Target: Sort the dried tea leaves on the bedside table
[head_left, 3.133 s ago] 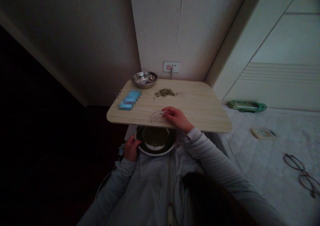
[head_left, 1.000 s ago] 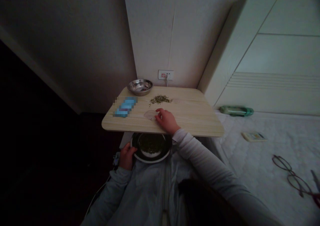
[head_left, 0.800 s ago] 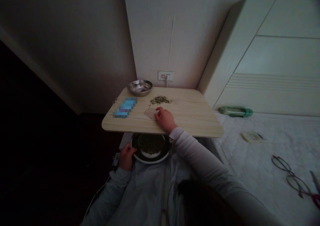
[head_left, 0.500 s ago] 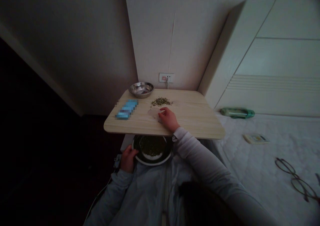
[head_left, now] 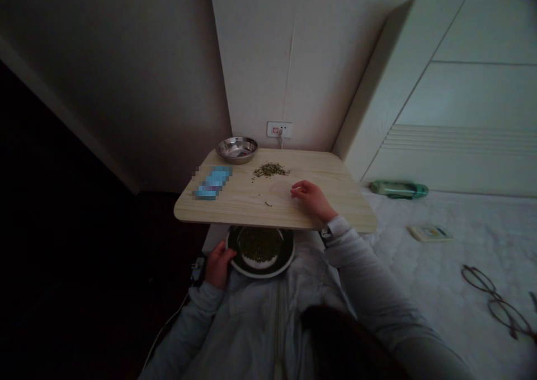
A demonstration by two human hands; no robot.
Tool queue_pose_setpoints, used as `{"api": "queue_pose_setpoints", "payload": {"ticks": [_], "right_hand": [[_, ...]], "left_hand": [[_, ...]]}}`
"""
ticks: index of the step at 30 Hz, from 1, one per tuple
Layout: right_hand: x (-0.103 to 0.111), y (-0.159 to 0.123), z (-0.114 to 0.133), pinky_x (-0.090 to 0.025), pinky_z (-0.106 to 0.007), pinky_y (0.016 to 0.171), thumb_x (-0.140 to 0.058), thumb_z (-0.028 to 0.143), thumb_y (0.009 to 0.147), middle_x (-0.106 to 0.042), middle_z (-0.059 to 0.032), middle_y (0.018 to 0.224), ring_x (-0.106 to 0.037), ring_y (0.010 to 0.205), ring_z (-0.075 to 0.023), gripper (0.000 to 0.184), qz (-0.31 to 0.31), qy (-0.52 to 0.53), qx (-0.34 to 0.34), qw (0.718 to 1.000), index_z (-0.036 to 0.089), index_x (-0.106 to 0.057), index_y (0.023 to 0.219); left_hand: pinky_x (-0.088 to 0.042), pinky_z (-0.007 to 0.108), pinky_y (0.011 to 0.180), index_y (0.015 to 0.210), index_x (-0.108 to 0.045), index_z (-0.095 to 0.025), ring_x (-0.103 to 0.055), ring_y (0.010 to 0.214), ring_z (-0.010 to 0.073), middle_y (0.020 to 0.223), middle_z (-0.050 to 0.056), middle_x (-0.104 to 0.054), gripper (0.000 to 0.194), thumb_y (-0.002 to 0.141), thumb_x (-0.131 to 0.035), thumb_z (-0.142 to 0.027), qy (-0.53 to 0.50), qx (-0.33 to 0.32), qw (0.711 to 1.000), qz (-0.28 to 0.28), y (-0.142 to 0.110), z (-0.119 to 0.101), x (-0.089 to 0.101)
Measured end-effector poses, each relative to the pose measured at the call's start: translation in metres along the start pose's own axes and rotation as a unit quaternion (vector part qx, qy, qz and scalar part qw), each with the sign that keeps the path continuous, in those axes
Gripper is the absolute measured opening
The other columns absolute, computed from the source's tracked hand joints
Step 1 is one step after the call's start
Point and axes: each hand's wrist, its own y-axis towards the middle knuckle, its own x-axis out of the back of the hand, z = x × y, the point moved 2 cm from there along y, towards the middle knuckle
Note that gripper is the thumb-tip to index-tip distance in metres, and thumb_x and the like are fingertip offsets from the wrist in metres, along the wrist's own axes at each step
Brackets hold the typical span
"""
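Just under the table's front edge, my left hand grips the left rim of a wide bowl with a pale rim. Small green beans or seeds cover part of its bottom. Above the tabletop, my right hand pinches a thin, see-through rounded piece of plastic, hard to make out against the wood. Beyond it lies a loose pile of green beans or seeds, and a few stray ones lie nearer the front edge.
On the small wooden table stand a steel bowl and a pixelated blue object. A socket with a plugged cable is on the wall. The bed at right holds a green bottle, a small box and glasses.
My right hand has moved right across the tabletop with the clear plastic piece, uncovering a few stray beans. The bowl and my left hand have shifted slightly right in view.
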Motion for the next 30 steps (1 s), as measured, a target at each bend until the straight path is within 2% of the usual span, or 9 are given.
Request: {"api": "queue_pose_setpoints", "payload": {"ticks": [6,14,21,30], "right_hand": [[-0.009,-0.017,-0.001,-0.035,-0.02,0.051,-0.042,0.035,0.063,-0.056,0.0002,0.058,-0.047,0.051,-0.0078,0.024,-0.048,-0.033,-0.002,0.998,0.016,-0.05,0.076],[-0.026,-0.004,0.007,-0.034,-0.021,0.054,-0.035,0.03,0.068,-0.054,0.0014,0.06,-0.046,0.053,-0.0082,0.025,-0.054,-0.066,0.053,0.995,0.018,-0.045,0.088],[-0.027,-0.01,0.005,-0.034,-0.021,0.055,-0.032,0.025,0.067,-0.053,0.0006,0.06,-0.046,0.055,-0.0089,0.025,-0.093,-0.079,0.043,0.992,0.016,-0.045,0.087],[-0.028,-0.014,0.004,-0.032,-0.02,0.052,-0.034,0.026,0.067,-0.052,0.0012,0.06,-0.044,0.053,-0.0082,0.024,-0.072,-0.117,0.035,0.99,0.017,-0.047,0.084]], "left_hand": [[-0.033,0.021,0.049,0.061,-0.05,-0.015,-0.044,0.05,0.0088,0.051,-0.005,-0.051,0.009,0.052,-0.048,-0.015,0.006,-0.009,1.0,0.006,0.002,0.004,0.0],[-0.033,0.021,0.05,0.064,-0.051,-0.015,-0.046,0.051,0.0101,0.051,-0.005,-0.051,0.011,0.053,-0.048,-0.016,0.011,-0.006,1.0,0.006,0.002,0.004,0.002],[-0.033,0.021,0.048,0.061,-0.05,-0.015,-0.044,0.049,0.009,0.051,-0.005,-0.051,0.009,0.051,-0.049,-0.016,-0.004,-0.002,1.0,-0.007,0.0,0.003,0.0],[-0.033,0.021,0.05,0.063,-0.051,-0.015,-0.045,0.05,0.0097,0.05,-0.005,-0.05,0.012,0.051,-0.05,-0.018,0.013,-0.018,1.0,-0.005,0.004,0.008,0.005]]}}
